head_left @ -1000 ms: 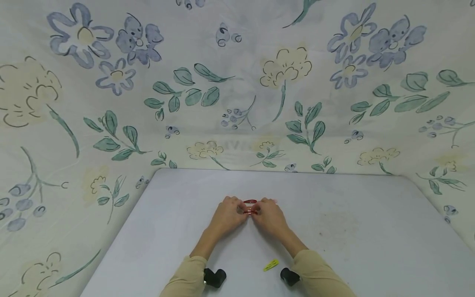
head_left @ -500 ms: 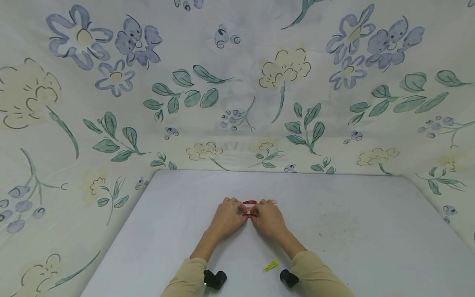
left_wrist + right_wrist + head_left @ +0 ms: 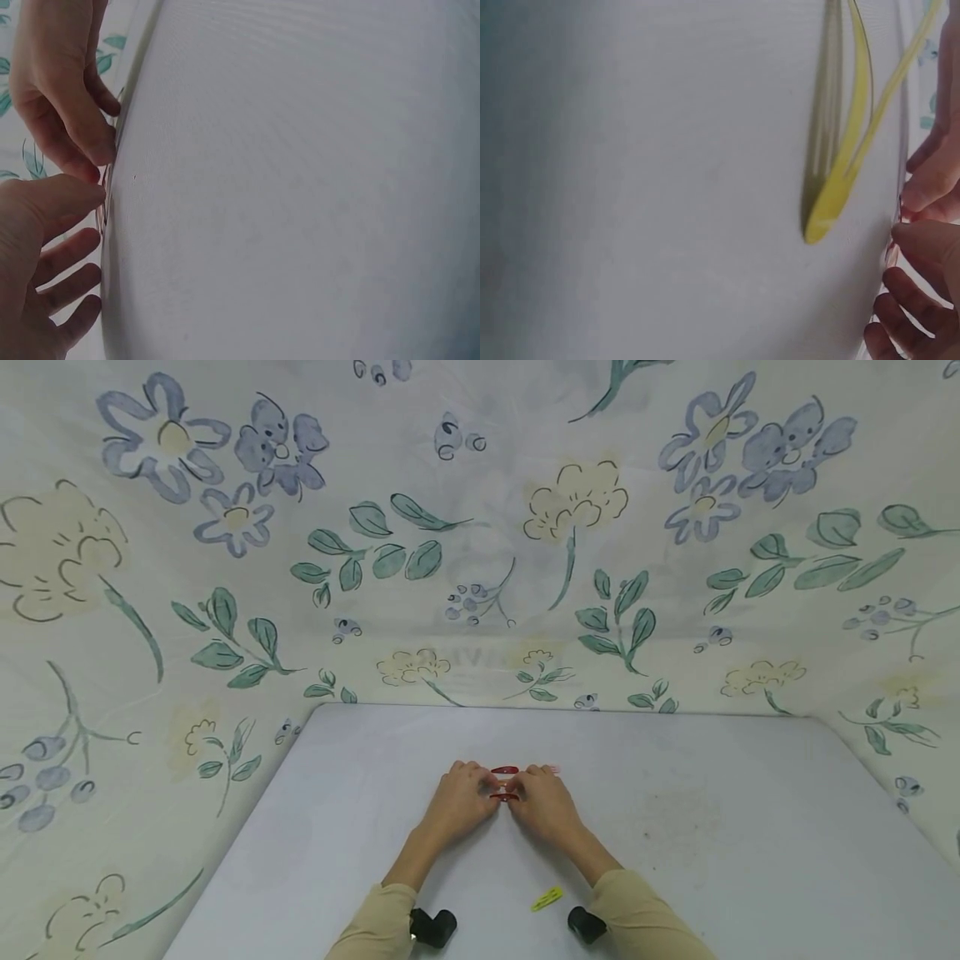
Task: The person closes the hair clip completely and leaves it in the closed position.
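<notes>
In the head view, my left hand and my right hand meet over the middle of the table, fingertips close together. Between them they pinch the two ends of a red snap hair clip. Just beyond it lies another red clip, and a pinkish clip shows in the gap, partly covered by fingers. Past the right hand's knuckles a pink clip peeks out. Nearer my body is a yellow snap hair clip; the right wrist view shows this yellow clip sprung apart, large and close.
A white table spreads under both arms, with a few small dark specks right of the hands. Floral cloth hangs behind and at the sides. Black wrist devices sit below each cuffed beige sleeve.
Both hands stay at the same spot with the red hair clip, with only slight finger shifts; the whole head view drifts a few pixels downward.
</notes>
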Motion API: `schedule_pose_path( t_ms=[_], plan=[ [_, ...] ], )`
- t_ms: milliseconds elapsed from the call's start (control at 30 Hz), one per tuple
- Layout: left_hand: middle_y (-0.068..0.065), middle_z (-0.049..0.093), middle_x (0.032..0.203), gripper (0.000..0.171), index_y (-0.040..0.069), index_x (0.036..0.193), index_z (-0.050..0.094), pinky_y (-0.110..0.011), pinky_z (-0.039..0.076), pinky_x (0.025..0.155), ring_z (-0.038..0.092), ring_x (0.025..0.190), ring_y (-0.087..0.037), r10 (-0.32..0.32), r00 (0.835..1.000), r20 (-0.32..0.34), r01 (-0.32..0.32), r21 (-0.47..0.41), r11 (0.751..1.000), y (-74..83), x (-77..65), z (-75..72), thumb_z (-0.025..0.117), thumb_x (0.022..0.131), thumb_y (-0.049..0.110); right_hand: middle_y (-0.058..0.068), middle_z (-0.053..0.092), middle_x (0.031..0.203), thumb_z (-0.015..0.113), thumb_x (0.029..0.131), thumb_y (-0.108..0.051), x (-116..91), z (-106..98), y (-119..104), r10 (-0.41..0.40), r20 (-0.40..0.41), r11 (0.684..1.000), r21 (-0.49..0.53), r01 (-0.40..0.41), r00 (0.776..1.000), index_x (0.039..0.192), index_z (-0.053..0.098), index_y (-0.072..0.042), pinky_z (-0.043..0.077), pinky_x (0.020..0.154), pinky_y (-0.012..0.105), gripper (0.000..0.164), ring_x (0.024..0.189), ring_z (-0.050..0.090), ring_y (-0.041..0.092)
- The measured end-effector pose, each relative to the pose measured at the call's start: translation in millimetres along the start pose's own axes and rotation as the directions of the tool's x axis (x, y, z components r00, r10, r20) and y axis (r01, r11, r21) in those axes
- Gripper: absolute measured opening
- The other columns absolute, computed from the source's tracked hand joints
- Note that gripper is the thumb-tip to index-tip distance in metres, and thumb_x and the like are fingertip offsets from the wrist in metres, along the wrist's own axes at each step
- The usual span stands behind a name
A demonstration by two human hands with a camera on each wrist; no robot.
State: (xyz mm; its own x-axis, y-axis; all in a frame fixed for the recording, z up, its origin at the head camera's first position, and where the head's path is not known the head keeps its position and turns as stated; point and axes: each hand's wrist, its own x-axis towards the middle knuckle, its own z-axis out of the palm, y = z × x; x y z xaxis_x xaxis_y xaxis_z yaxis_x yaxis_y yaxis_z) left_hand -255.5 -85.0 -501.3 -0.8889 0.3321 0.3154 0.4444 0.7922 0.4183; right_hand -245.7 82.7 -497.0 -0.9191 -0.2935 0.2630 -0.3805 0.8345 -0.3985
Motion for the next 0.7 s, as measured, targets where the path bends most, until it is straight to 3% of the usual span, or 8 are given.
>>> schedule_pose_path(
  t_ms=[233,367,700],
  plan=[
    [-0.003,0.066,0.100,0.015,0.014,0.093,0.070,-0.046,0.045,0.083,0.055,0.096,-0.025,-0.042,0.999,0.028,0.045,-0.080,0.996,1.4,-1.7,-1.7,0.077,0.081,0.018,0.004,0.065,0.092,0.077,0.082,-0.009,-1.7,-4.3,3.8,0.009,0.017,0.994,0.111,-0.011,1.000,0.098,0.074,-0.007,0.051,0.082,0.040,0.017,0.088,0.062,0.021],
    [-0.004,0.066,0.101,0.019,0.012,0.097,0.070,-0.046,0.045,0.086,0.055,0.098,-0.025,-0.045,0.998,0.038,0.049,-0.115,0.992,3.2,-2.9,-4.1,0.076,0.081,0.017,0.004,0.064,0.092,0.075,0.083,-0.007,-4.0,-6.8,7.6,0.024,0.028,0.981,0.190,-0.029,0.999,0.100,0.073,-0.007,0.051,0.079,0.038,0.017,0.086,0.060,0.019],
    [-0.001,0.065,0.106,0.025,0.010,0.107,0.067,-0.042,0.048,0.091,0.053,0.104,-0.020,-0.098,0.991,0.088,0.115,-0.205,0.972,7.0,-6.7,-10.1,0.076,0.084,0.016,0.003,0.065,0.105,0.072,0.087,-0.009,-12.1,-18.6,16.3,0.059,0.072,0.956,0.282,-0.077,0.996,0.106,0.070,-0.008,0.052,0.087,0.040,0.019,0.098,0.060,0.020]
  ],
)
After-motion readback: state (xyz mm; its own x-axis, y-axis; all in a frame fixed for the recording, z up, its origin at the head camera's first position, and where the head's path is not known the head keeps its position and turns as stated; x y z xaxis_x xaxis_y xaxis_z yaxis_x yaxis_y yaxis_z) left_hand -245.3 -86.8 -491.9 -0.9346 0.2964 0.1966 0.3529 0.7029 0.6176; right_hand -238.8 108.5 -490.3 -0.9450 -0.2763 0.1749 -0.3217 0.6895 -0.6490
